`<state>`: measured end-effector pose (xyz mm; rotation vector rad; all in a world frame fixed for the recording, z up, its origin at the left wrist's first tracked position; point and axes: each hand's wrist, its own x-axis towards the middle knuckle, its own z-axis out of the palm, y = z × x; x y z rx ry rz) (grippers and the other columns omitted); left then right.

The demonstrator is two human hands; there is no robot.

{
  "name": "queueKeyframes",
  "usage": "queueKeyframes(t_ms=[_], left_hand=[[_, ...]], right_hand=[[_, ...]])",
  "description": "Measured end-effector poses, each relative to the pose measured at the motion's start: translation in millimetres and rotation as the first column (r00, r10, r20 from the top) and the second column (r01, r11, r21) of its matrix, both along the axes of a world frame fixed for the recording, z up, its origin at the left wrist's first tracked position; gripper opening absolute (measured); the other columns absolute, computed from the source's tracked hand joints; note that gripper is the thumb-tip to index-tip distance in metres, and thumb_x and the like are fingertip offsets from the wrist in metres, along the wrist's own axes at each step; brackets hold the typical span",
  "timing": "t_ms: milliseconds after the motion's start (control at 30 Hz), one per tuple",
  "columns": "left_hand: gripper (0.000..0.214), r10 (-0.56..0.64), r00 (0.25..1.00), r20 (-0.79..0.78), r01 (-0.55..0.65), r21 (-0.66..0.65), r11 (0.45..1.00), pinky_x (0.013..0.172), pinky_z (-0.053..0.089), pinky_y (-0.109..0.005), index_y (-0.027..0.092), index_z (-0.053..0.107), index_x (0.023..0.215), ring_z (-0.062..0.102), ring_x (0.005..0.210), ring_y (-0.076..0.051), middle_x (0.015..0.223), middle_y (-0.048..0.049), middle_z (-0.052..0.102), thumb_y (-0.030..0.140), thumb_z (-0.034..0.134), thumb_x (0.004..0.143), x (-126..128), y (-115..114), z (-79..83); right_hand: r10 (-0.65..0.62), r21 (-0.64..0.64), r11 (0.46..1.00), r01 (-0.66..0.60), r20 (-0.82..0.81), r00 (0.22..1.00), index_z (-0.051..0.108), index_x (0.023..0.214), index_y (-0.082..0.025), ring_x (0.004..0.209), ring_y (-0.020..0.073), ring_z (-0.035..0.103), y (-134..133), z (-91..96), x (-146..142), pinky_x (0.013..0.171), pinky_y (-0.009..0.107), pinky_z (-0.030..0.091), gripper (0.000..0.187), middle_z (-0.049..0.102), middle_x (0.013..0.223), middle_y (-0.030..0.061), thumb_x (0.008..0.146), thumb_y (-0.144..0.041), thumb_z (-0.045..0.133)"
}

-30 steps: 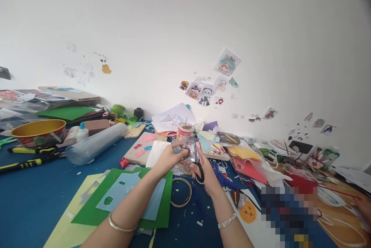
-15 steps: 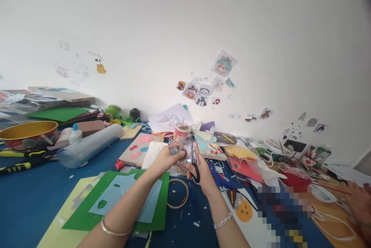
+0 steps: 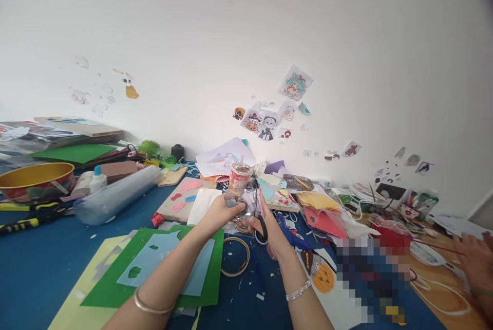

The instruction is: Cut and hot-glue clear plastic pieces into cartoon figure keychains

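In front of the red cup (image 3: 239, 178), the left hand (image 3: 224, 212) grips a clear plastic piece (image 3: 250, 210) with its thumb and fingers. The right hand (image 3: 271, 228), in front of the cup and a little to its right, holds the scissors (image 3: 263, 226), but I cannot tell if the blades touch the plastic. Nearer than the cup, a tape ring (image 3: 248, 256) lies on the blue table (image 3: 42, 263).

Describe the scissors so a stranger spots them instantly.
Above the blue table, follow the arm with the beaded bracelet to the right hand. It grips the scissors. Black and looped at the palm end, they differ from the blue tool nearby.
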<state>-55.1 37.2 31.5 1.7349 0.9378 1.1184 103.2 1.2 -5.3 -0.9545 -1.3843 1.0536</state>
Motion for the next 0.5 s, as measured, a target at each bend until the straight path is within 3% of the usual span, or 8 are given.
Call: queueKeyframes(t_ms=[133, 333, 500], left_hand=[[0.029, -0.009, 0.999, 0.053, 0.010, -0.011, 1.000, 0.076, 0.048, -0.032, 0.016, 0.069, 0.081, 0.062, 0.088, -0.026, 0.091, -0.0070, 0.070, 0.038, 0.065, 0.064, 0.0, 1.7, -2.4], [0.033, -0.028, 0.997, 0.077, 0.032, -0.058, 0.998, 0.070, 0.051, -0.032, 0.013, 0.067, 0.086, 0.063, 0.084, -0.025, 0.088, -0.0082, 0.070, 0.038, 0.065, 0.064, -0.5, 2.4, -2.9], [0.037, -0.053, 0.991, 0.123, 0.065, -0.092, 0.994, 0.065, 0.053, -0.032, 0.013, 0.065, 0.087, 0.065, 0.078, -0.024, 0.088, -0.0084, 0.070, 0.041, 0.068, 0.063, 0.4, 2.2, -3.9]], right_hand=[[-0.017, -0.025, 1.000, 0.017, -0.025, 1.000, 0.010, 0.145, -0.027, 0.048, 0.0073, 0.043, 1.0, 0.3, -1.1, 0.048, 0.028, 0.043, 0.107, 0.047, 0.127, 0.0156, 0.061, -0.048, 0.073], [-0.031, -0.065, 0.997, 0.031, -0.002, 1.000, 0.000, 0.146, -0.016, 0.041, 0.0057, 0.039, 3.0, -3.2, -1.6, 0.043, 0.025, 0.038, 0.116, 0.059, 0.105, 0.0157, 0.062, -0.053, 0.071], [-0.073, -0.050, 0.996, 0.072, -0.019, 0.997, 0.007, 0.145, -0.025, 0.040, 0.0037, 0.038, 0.0, -1.8, -4.9, 0.042, 0.025, 0.036, 0.107, 0.051, 0.122, 0.0162, 0.063, -0.052, 0.070]])
